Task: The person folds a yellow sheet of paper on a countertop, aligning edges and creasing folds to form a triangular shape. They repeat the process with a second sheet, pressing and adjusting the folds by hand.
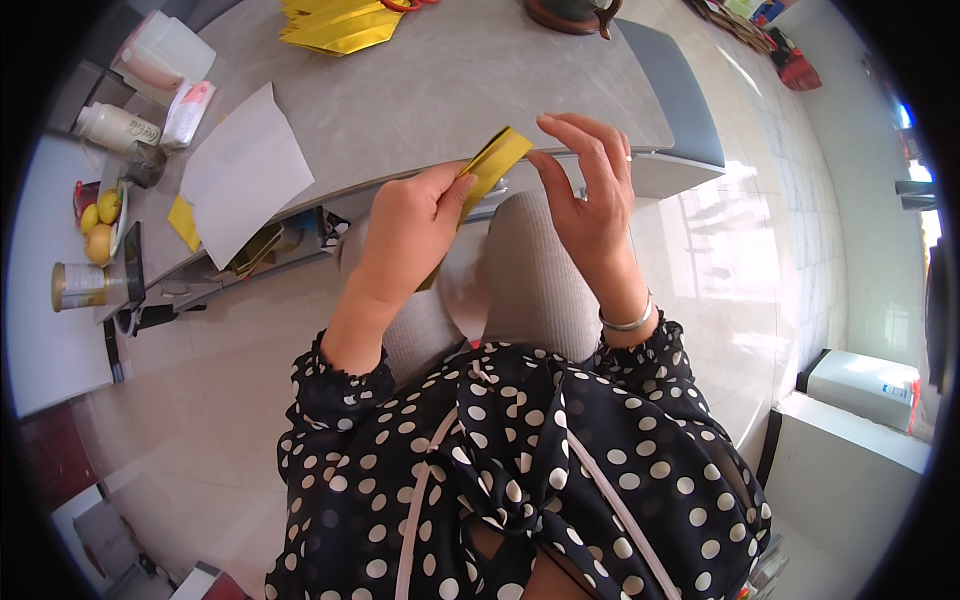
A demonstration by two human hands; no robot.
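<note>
My left hand (420, 225) grips a folded strip of gold paper (495, 165) between thumb and fingers, above my lap at the table's near edge. The strip slants up to the right, and part of its lower end passes behind the hand. My right hand (592, 180) is beside the strip's upper end, fingers spread and curved, with nothing held in it. Its thumb tip is close to the strip; whether they touch I cannot tell. At the table's far side lies a pile of folded gold paper (345, 26), with red-handled scissors (409, 4) partly in view at its edge.
A white paper sheet (247, 172) overhangs the near edge of the grey table (450, 82), beside a yellow piece (184, 223). A bottle (120, 126), tissue pack (187, 112), glass cup (144, 165), fruit (99, 244) and tin (79, 286) are at left. A brown pot (570, 15) stands far right.
</note>
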